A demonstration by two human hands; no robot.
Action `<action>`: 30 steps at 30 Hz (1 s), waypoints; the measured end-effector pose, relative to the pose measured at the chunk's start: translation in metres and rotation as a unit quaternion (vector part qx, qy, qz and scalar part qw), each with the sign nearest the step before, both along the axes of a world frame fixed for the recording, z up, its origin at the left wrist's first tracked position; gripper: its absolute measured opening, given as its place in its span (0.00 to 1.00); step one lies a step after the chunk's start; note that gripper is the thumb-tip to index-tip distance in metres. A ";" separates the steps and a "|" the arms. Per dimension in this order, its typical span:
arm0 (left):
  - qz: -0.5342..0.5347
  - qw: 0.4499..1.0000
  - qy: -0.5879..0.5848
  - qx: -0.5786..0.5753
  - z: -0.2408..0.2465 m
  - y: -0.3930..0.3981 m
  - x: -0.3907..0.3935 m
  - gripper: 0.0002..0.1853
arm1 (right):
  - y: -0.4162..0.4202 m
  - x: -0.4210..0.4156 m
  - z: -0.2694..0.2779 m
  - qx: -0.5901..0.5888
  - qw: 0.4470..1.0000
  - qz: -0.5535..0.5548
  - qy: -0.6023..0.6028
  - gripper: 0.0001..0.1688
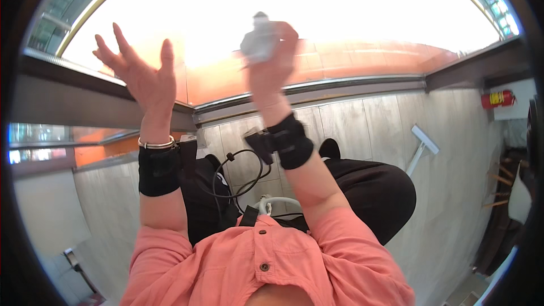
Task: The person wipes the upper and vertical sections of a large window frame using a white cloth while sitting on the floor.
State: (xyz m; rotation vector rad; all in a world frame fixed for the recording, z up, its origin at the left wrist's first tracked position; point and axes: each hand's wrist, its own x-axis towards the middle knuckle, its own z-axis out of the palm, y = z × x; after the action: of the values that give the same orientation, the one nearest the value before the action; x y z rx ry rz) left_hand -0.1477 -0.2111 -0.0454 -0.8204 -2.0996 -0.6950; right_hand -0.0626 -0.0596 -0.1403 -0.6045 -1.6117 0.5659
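My right hand (pixel 278 53), blurred, grips a crumpled pale grey cloth (pixel 258 42) in front of a large, brightly lit window pane (pixel 361 12). Glare hides whether the cloth presses on the glass. To the left, my left hand (pixel 146 74) has its fingers spread and holds nothing, near the corner where two glass panels meet. I cannot tell if it touches the pane. A dark metal window frame (pixel 352 86) runs along the bottom of the glass, below both hands.
A white-handled squeegee (pixel 425 139) lies on the wood-look floor (pixel 382 114) to my right. Farther right are a red fire extinguisher (pixel 498 99) and a white chair (pixel 519 195) with wooden legs. A black cable (pixel 219 195) loops between my knees, beside a pale curved tube (pixel 282 199).
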 end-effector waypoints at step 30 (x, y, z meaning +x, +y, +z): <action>-0.043 0.984 0.126 -0.116 -0.016 0.043 0.008 0.44 | 0.072 0.030 -0.260 -0.576 0.816 0.040 0.023 0.29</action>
State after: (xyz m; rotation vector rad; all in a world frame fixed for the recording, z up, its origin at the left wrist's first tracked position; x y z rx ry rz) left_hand -0.1394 -0.1678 -0.0616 -1.0734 -1.9445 -0.3693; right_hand -0.0328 0.0120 -0.4001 -1.3819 -1.0993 1.6379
